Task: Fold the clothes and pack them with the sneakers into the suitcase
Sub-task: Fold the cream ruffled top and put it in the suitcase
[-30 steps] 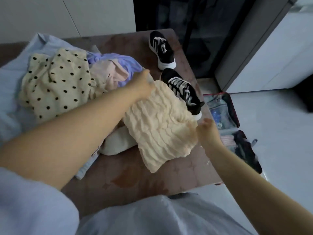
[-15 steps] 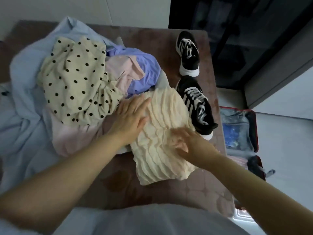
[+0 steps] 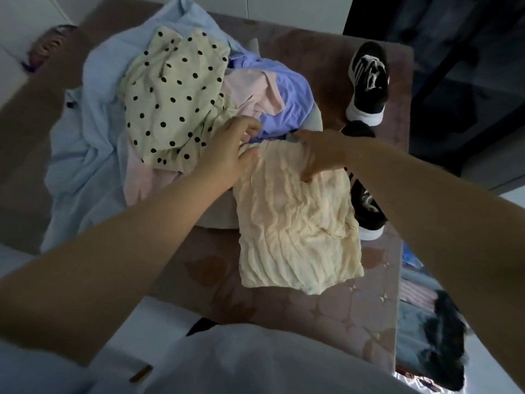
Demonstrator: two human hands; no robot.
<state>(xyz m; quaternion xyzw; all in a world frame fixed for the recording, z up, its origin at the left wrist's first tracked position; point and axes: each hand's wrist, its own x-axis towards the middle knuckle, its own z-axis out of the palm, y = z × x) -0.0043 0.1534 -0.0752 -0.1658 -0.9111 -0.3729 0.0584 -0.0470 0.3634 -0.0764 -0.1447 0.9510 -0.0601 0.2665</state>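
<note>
The left hand [image 3: 227, 150] and right hand [image 3: 319, 153] each pinch the far edge of the crinkly cream top [image 3: 295, 228], beside a black sneaker [image 3: 368, 214].

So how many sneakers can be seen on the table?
2. One sneaker lies at the far right corner of the table; the other sneaker is nearer, partly hidden behind the cream top.

Cream crinkled top [image 3: 295, 223]: folded flat, rectangular, on table [image 3: 355, 308] near front edge; right edge hides part of near sneaker [image 3: 368, 207]
Unfolded heap behind it: polka-dot garment [image 3: 173, 100] uppermost, pink garment [image 3: 250, 92], lavender garment [image 3: 289, 98], pale blue garment [image 3: 93, 143] beneath
Far sneaker [image 3: 369, 83]: black, white sole, upright
Suitcase [image 3: 426, 322]: open on floor right of table, contents blurred
</note>
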